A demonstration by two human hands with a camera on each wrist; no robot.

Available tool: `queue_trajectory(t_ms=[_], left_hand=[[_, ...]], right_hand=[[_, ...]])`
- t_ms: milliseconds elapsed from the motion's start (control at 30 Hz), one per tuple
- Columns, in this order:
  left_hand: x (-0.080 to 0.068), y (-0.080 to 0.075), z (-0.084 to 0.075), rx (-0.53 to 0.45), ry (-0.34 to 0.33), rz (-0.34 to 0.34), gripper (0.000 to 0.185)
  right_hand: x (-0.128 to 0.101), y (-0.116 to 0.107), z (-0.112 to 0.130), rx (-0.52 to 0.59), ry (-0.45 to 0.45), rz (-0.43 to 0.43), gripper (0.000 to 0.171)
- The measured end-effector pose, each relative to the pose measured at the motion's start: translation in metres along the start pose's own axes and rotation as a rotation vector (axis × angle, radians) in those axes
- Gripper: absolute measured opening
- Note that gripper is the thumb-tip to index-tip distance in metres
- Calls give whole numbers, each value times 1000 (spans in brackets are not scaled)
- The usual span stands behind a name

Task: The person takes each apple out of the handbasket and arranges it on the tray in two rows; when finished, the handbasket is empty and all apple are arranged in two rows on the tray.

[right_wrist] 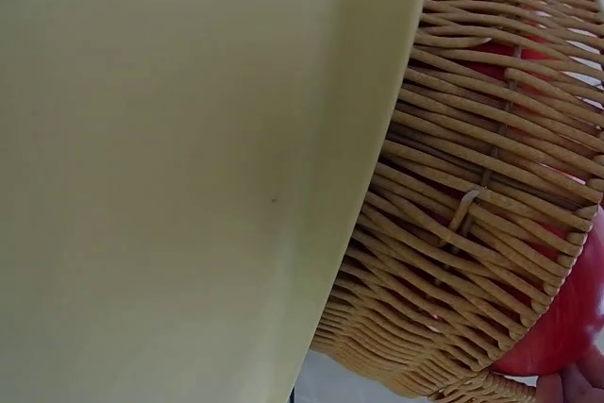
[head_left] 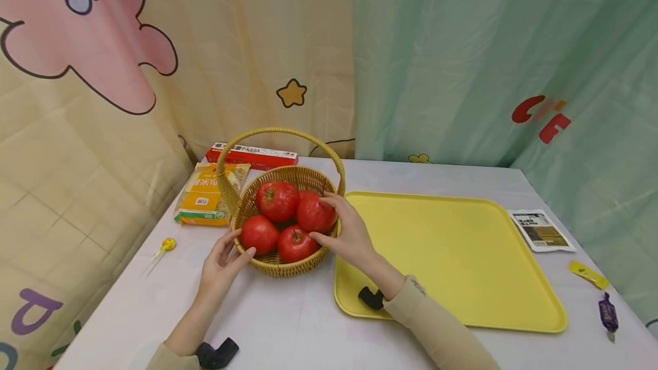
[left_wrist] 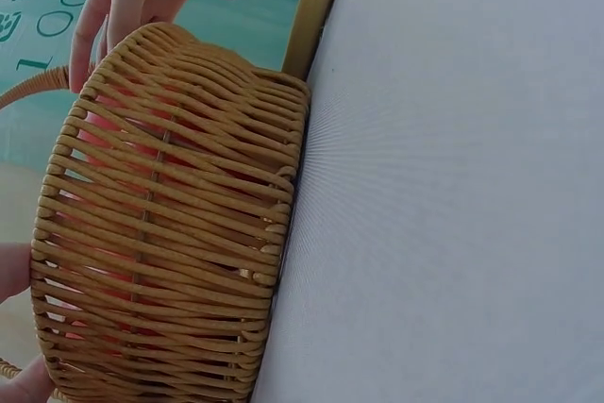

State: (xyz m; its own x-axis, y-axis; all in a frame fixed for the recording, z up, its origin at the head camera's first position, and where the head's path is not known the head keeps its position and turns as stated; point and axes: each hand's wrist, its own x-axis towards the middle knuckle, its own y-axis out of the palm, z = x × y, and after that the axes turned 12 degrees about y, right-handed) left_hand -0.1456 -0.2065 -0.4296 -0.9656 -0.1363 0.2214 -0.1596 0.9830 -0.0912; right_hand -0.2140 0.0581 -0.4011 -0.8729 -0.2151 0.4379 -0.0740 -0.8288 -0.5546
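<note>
Several red apples (head_left: 278, 201) lie in a round wicker basket (head_left: 281, 270), whose tall arched handle stands up. The basket rests on the white table, beside the left edge of a yellow tray (head_left: 437, 250). My left hand (head_left: 220, 264) holds the basket's near left rim, fingers bent over it and thumb at the front. At the right side, my right hand (head_left: 349, 233) grips the right apple (head_left: 313, 213), fingers over its far side and thumb low beside the front apple (head_left: 296, 244). The left wrist view shows the woven basket wall (left_wrist: 170, 233); in the right wrist view the tray (right_wrist: 189, 176) covers much of it.
Behind the basket lie a red pasta box (head_left: 264, 159) and a yellow-orange food bag (head_left: 205, 196). A yellow lollipop (head_left: 168, 244) is at the left. Right of the tray are a white-brown packet (head_left: 542, 231), a yellow sachet (head_left: 588, 274) and a purple-wrapped candy (head_left: 608, 316).
</note>
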Motion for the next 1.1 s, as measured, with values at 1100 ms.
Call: queue_trajectory(t_ms=[1100], left_hand=[[0, 2, 2, -12, 18, -19, 57]], right_hand=[[3, -106, -60, -185, -298, -74, 75]])
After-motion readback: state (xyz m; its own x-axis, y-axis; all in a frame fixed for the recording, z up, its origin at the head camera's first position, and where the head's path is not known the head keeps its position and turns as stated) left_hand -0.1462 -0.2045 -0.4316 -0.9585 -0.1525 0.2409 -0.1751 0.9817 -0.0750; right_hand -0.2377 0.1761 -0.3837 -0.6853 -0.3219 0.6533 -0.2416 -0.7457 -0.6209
